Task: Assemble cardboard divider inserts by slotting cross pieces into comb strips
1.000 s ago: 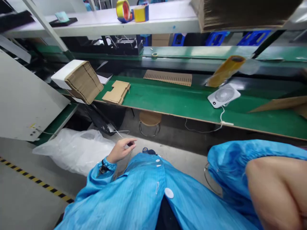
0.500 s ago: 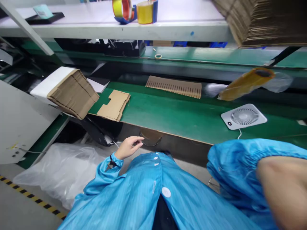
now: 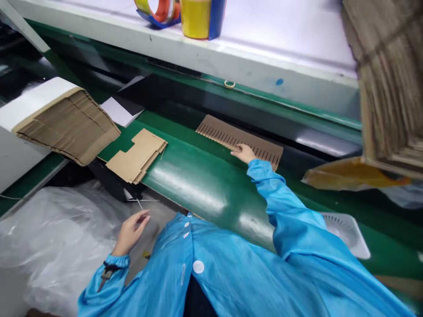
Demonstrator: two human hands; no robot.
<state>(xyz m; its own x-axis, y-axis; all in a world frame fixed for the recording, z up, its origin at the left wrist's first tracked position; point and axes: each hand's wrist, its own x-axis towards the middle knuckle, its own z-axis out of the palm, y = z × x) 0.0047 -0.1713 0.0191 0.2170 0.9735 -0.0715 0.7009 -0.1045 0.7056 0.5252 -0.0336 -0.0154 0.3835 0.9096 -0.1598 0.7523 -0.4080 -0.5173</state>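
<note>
My right hand (image 3: 243,153) reaches across the green bench, its fingers bent together at the near edge of a brown slotted cardboard strip (image 3: 228,133). The strip lies flat against the dark rear part of the bench, and part of its slotted edge is hidden behind the hand. My left hand (image 3: 131,230) hangs in front of the bench, empty, with loosely bent fingers and the thumb apart. A small stack of notched flat cardboard pieces (image 3: 134,156) lies on the bench, up and to the right of that hand.
A white box with folded cardboard (image 3: 71,125) stands left. Clear plastic bags (image 3: 66,237) lie below it. Tape rolls (image 3: 196,20) sit on the upper shelf (image 3: 264,66). Stacked cardboard (image 3: 390,83) overhangs the right side, above a yellow roll (image 3: 350,174) and a grey fan (image 3: 350,233).
My right hand has come from the lower right to the slotted strip. My left hand shows lower and farther left. The view has moved closer to the bench and turned.
</note>
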